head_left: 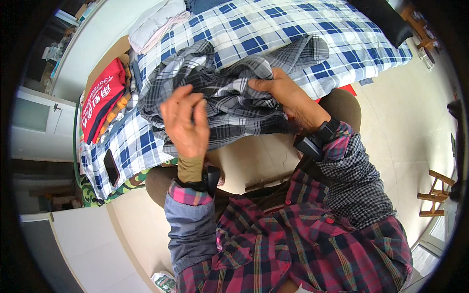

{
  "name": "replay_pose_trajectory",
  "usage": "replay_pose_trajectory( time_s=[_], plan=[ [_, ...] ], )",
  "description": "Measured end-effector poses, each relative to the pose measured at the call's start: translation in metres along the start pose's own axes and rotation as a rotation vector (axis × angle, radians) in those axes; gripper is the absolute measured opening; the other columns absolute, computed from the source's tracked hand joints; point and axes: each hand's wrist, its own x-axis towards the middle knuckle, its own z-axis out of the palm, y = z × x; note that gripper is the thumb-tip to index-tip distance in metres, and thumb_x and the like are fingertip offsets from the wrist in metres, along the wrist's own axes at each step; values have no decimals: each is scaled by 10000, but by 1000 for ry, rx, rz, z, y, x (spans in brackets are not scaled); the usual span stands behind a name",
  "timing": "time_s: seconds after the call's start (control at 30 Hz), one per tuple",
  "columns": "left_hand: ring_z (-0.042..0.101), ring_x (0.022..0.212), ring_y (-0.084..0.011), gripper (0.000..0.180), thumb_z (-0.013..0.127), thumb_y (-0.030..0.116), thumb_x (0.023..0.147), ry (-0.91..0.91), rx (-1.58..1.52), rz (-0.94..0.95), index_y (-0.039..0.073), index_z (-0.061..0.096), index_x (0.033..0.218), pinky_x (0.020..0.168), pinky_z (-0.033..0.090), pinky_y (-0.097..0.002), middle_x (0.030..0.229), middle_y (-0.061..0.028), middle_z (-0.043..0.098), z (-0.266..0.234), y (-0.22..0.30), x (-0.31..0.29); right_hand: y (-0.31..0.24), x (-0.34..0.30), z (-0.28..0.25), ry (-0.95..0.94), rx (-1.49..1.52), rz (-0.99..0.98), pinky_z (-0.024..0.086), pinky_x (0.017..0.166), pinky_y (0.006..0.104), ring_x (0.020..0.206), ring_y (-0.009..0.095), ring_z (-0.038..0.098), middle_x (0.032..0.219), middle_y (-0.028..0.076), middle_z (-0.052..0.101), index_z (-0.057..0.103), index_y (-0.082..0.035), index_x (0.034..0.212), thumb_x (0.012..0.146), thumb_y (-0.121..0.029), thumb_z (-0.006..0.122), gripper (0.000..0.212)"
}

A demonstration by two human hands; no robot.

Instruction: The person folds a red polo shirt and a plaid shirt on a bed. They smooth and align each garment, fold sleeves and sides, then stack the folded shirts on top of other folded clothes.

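A black, grey and white plaid shirt (234,105) lies bunched up along the near edge of the bed, with one sleeve-like part (305,51) stretching toward the right. My right hand (286,93) grips a fold of it between thumb and fingers; the fingertips are hidden behind the cloth. In front of the shirt's left part is my left hand (185,122), its fingers apart and slightly bent, with no cloth visibly caught in them. Dark bands circle both my wrists.
Folded clothes, a red one (105,93) among them, stand stacked at the bed's left, beside a phone (111,167). More pale folded clothes (154,24) lie at the back. The bed has a blue-and-white checked cover (264,24). A wooden stool (435,193) stands far right.
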Motion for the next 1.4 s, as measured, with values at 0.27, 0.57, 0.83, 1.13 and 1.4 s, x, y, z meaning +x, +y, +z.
replay_pose_trajectory(
  time_s=[0.27, 0.57, 0.83, 1.13, 1.4],
  plan=[
    [674, 926, -350, 297, 693, 222, 945, -611, -2, -50, 29, 713, 1170, 873, 522, -401, 970, -187, 723, 16, 38, -23, -7, 0, 18, -41, 454, 32, 622, 761, 342, 878, 207, 738, 1038, 108, 744, 669, 25, 1154, 1012, -178, 633, 251],
    [720, 1020, -333, 303, 558, 121, 987, -695, -341, -555, -24, 645, 1239, 862, 549, -385, 1116, -231, 725, 30, 17, -14, 2, -8, 32, -142, 369, 59, 608, 791, 342, 890, 215, 727, 1065, 107, 733, 661, 18, 1185, 986, -172, 678, 276],
    [579, 804, -383, 63, 618, 63, 931, -278, -433, 197, 23, 664, 914, 713, 456, -478, 861, -164, 598, 35, -24, -27, 9, -38, 42, -155, -144, -84, 514, 907, 343, 1020, 168, 637, 1140, 101, 695, 626, 39, 1247, 815, -123, 831, 505],
    [586, 952, -129, 465, 590, 395, 1038, -490, -1165, -1000, 52, 616, 1352, 838, 490, -320, 1212, -52, 667, 63, 12, -36, 26, -3, 18, 151, -325, -220, 511, 935, 326, 1015, 209, 681, 1150, 107, 735, 669, 22, 1238, 912, -40, 615, 337],
    [632, 1046, -175, 398, 544, 379, 1054, -443, -1588, -1339, 59, 630, 1275, 891, 517, -316, 1183, -73, 674, 81, -8, -61, 44, -3, 25, 278, 44, 8, 579, 883, 371, 990, 246, 710, 1167, 133, 702, 589, 12, 1296, 979, -79, 597, 330]
  ],
)
